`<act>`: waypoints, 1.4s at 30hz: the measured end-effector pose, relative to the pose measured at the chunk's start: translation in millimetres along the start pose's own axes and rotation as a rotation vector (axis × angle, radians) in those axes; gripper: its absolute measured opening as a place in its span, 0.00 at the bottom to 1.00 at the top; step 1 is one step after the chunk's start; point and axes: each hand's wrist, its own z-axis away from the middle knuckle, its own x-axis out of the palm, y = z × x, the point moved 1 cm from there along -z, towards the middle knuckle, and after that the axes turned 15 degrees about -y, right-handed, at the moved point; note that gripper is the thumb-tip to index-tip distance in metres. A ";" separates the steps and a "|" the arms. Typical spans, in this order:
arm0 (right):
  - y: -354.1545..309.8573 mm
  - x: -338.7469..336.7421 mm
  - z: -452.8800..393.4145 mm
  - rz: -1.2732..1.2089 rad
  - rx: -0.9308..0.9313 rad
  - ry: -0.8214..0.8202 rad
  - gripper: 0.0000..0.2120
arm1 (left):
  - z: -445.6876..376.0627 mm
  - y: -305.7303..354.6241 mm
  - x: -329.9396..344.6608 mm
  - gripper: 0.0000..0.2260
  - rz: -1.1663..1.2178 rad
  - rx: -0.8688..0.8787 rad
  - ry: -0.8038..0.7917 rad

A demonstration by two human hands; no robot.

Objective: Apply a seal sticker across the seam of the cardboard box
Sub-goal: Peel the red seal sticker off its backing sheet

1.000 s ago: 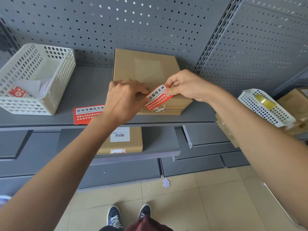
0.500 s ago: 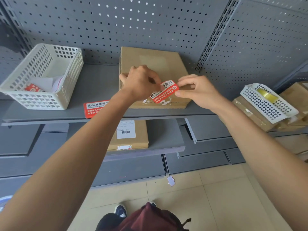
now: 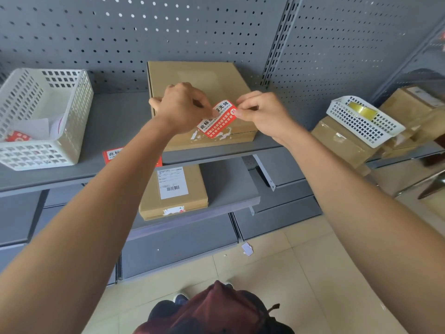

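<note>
Two bare hands are meeting over the front edge of a flat cardboard box [image 3: 197, 92] that is lying on a grey shelf [image 3: 115, 121]. Between them a red-and-white seal sticker [image 3: 218, 119] is stretching at a slant, its lower end reaching the front face of the box near the seam, where torn white scraps of older labels are showing. The left hand [image 3: 180, 107] is pinching the sticker's upper left part, its fingers closed on it and curled out of sight behind the knuckles. The right hand [image 3: 262, 112] is gripping the sticker's right end between thumb and forefinger, the other fingers folded in loosely. Whether the sticker is already touching the cardboard along its length, I cannot tell.

A white basket [image 3: 41, 116] is sitting on the shelf to the left, holding papers. Another red sticker [image 3: 113, 154] is lying on the shelf edge, partly hidden by the left forearm. On a lower shelf a second box [image 3: 173, 191] with a barcode label is resting.
</note>
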 end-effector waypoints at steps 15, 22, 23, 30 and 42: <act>-6.6 1.9 3.0 -0.030 0.060 -0.063 0.01 | -1.2 -1.2 -2.6 0.09 0.028 -0.023 -0.043; -9.9 0.8 7.1 -0.056 0.069 -0.042 0.02 | -3.6 -0.7 -2.6 0.07 0.036 -0.027 -0.059; -10.4 0.3 9.7 -0.057 0.072 -0.035 0.04 | -4.1 -1.0 -2.2 0.07 0.035 -0.027 -0.056; -4.4 57.0 55.0 -0.689 0.017 0.631 0.15 | -7.8 -10.9 1.8 0.10 0.023 -0.032 -0.061; -20.7 55.2 22.8 -0.160 0.052 0.415 0.12 | -4.9 -8.1 2.4 0.09 0.031 -0.001 -0.035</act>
